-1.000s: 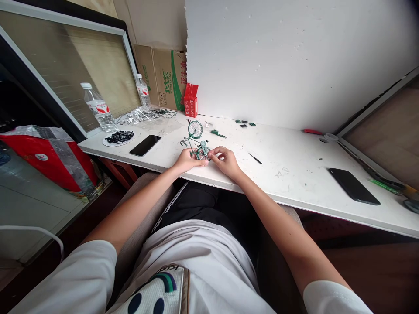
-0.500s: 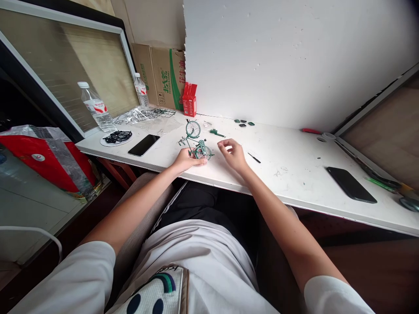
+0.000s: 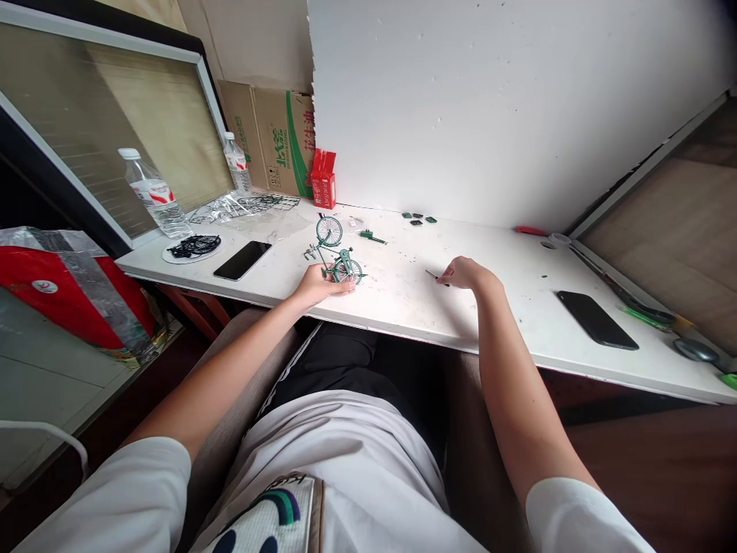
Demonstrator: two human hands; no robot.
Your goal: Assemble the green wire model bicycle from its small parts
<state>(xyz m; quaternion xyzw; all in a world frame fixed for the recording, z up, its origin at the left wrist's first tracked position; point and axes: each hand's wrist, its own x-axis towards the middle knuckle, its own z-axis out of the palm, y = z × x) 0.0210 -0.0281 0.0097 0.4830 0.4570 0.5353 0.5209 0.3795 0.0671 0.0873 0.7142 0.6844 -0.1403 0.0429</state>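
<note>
My left hand point(image 3: 321, 289) is closed around the rear end of a green model bicycle point(image 3: 334, 244), near the table's front edge. Its front wheel points to the back, with spoked wheels, handlebar and rear rack in sight. To the right, my right hand point(image 3: 465, 273) has its fingertips pinched on a small thin tool point(image 3: 431, 273) with a metal tip and a dark handle, at the tabletop. Fingers cover most of that handle; whether it is a screwdriver or a blade I cannot tell. A loose green model part point(image 3: 373, 236) lies behind the bicycle.
Several small dark green pieces point(image 3: 419, 219) lie near the back wall. At left are a phone point(image 3: 242, 260), a plate point(image 3: 216, 248) of black parts, water bottles point(image 3: 155, 193) and a red box point(image 3: 323, 181). Another phone point(image 3: 597, 319) and a mouse point(image 3: 695, 350) lie at right.
My right hand has moved right, from beside the bicycle to the thin tool, and its fingers have closed on it. My left hand still holds the bicycle. The view has shifted slightly.
</note>
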